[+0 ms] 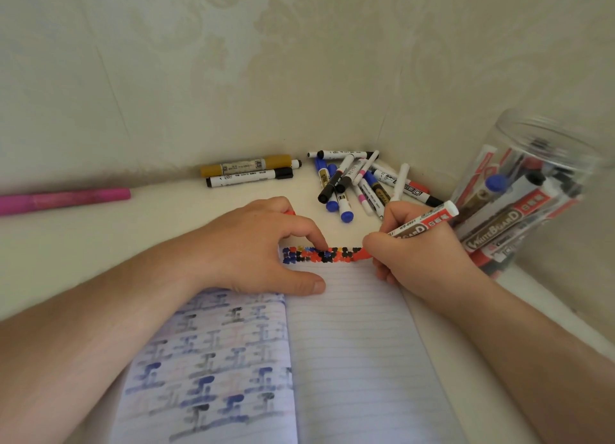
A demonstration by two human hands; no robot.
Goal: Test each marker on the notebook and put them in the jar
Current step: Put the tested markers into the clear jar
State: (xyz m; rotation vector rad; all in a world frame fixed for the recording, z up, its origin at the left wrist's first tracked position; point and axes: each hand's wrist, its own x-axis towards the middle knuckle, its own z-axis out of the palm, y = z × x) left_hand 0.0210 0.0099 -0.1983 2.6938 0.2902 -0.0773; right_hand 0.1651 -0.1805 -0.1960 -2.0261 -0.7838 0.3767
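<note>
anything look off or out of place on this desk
The pink marker lies alone at the far left, away from the untested pile. The jar leans against the wall rather than standing upright. Otherwise nothing stands out: the right hand holds a red marker to the notebook.

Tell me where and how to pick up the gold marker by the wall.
Pinch the gold marker mid-barrel from above. It lies flat along the wall, with the black-capped white marker lying close along its near side, so a sideways grip has little room. Both ends are clear.
</note>
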